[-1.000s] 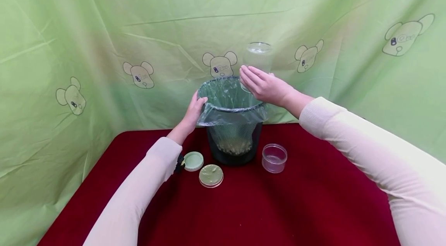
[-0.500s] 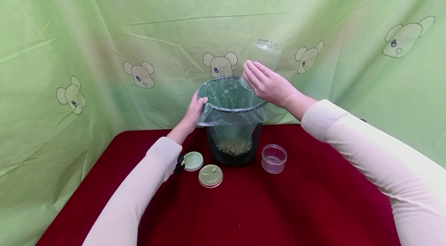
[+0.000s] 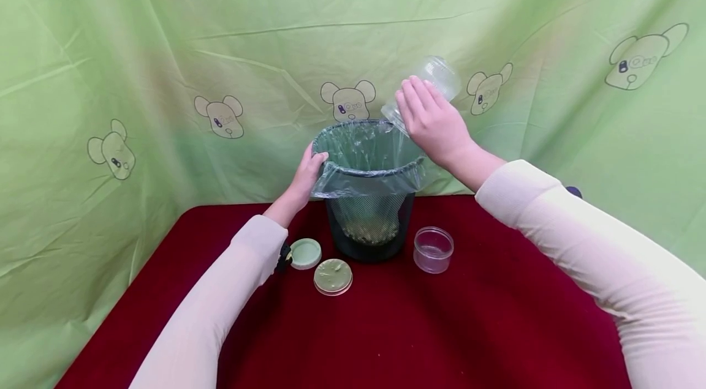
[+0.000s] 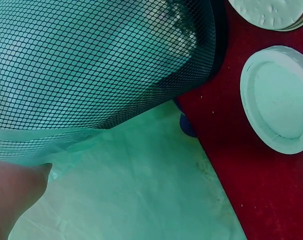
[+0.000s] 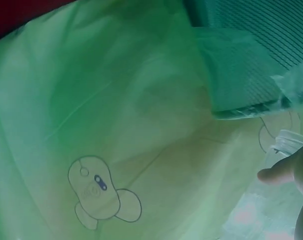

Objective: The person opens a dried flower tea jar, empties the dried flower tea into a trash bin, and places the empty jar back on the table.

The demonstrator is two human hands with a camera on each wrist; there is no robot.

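My right hand grips a clear plastic jar above the right side of a black mesh wastebasket. The jar slants, its base up to the right and its mouth down toward the basket's opening. In the right wrist view my thumb lies along the jar. My left hand holds the basket's left rim, thumb over the edge of the clear bag lining it. Small light-brown bits show through the mesh at the bottom. Most of my left fingers are hidden behind the rim.
A short clear tub stands right of the basket on the red cloth. Two round lids, one pale and one gold-toned, lie in front and to the left. Green curtain hangs close behind.
The jar has gone from nearly upside down to a clear slant, its base moving right and slightly up as my right hand turns and rises. My left hand has stayed on the rim.
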